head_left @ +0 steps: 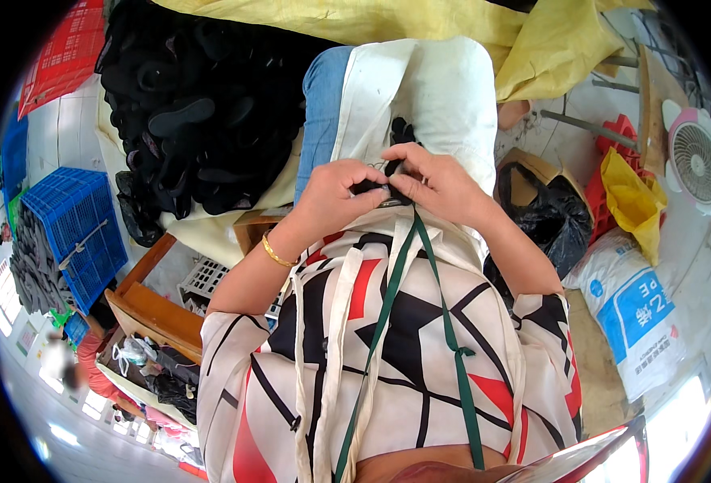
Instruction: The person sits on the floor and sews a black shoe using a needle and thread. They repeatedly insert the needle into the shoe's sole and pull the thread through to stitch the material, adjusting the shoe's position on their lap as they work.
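My left hand and my right hand meet over my lap, both pinching a small black piece between the fingers. A second black piece lies just beyond them on the white apron spread over my knees. A gold bangle circles my left wrist. A green strap hangs from the hands down over my patterned shirt.
A big heap of black shoe soles lies on yellow cloth at the left. A blue crate, red crate, wooden bench, black plastic bag, yellow bag, white sack and small fan surround me.
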A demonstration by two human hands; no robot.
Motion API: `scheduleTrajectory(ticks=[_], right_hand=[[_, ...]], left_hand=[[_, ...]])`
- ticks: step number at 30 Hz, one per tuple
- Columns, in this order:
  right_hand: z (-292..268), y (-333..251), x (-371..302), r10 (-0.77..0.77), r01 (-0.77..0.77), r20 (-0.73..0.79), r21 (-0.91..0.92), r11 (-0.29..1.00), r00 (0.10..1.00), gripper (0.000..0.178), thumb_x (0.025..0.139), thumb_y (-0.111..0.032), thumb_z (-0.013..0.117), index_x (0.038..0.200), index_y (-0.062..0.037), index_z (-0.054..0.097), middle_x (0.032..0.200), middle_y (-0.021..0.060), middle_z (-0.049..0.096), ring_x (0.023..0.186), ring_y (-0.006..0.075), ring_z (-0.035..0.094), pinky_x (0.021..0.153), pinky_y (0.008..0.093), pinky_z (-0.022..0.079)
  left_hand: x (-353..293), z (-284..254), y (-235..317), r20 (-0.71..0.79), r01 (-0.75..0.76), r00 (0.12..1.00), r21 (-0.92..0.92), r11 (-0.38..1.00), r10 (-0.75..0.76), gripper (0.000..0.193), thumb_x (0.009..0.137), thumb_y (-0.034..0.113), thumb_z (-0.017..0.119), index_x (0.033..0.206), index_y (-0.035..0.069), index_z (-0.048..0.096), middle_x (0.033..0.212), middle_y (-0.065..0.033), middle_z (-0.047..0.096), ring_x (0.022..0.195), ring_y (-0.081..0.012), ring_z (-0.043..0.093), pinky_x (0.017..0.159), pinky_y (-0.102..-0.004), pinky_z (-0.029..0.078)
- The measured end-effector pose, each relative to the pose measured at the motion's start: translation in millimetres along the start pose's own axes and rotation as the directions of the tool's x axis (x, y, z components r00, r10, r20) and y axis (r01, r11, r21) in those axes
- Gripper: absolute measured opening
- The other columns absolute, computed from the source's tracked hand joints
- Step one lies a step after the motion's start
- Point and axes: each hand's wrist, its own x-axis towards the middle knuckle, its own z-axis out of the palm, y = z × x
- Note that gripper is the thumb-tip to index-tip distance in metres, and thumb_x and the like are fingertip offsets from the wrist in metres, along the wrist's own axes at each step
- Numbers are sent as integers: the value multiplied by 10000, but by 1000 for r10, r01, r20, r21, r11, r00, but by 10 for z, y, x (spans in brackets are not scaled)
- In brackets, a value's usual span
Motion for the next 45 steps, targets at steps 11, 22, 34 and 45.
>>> scheduleTrajectory(ticks=[11, 22, 34, 45], right_hand=[[143, -141, 84, -637, 563, 171, -668, 486, 752, 147, 694, -111, 703, 798, -82, 602, 732, 38, 531, 649, 218, 564, 513, 323, 460], [-302, -276, -78, 184, 192, -351, 799, 569, 918, 174, 1058, -215, 523, 946, -82, 540, 638, -1, 501, 489, 126, 469, 475, 276, 408], [-1526, 131, -495, 91, 732, -935, 326, 598, 342, 137, 959, -22, 594, 871, -70, 500, 628, -50, 335, 572, 95, 364, 1080, 469, 458], [116, -116, 428, -38, 19, -209, -90, 996, 977, 88, 946, -66, 669, 1006, -5, 649, 878, -12, 614, 824, 79, 553, 771, 235, 466]], left_hand=[[-3, 27, -66, 26, 58, 998, 101, 993, -61, 186, 778, 129, 772, 932, 32, 736, 827, -141, 693, 754, -314, 662, 698, -363, 533], [88, -143, -215, -200, -166, 945, 385, 908, 258, 112, 815, 137, 741, 919, 98, 730, 840, -74, 694, 797, -286, 650, 691, -368, 531], [108, -238, -514, -350, -137, 907, 280, 950, 234, 104, 806, 114, 719, 890, 55, 703, 778, -109, 668, 715, -259, 643, 646, -331, 513], [122, -446, -649, -362, -69, 932, -209, 975, -12, 138, 865, 136, 706, 955, 31, 699, 866, -57, 692, 769, -110, 625, 717, -273, 511]])
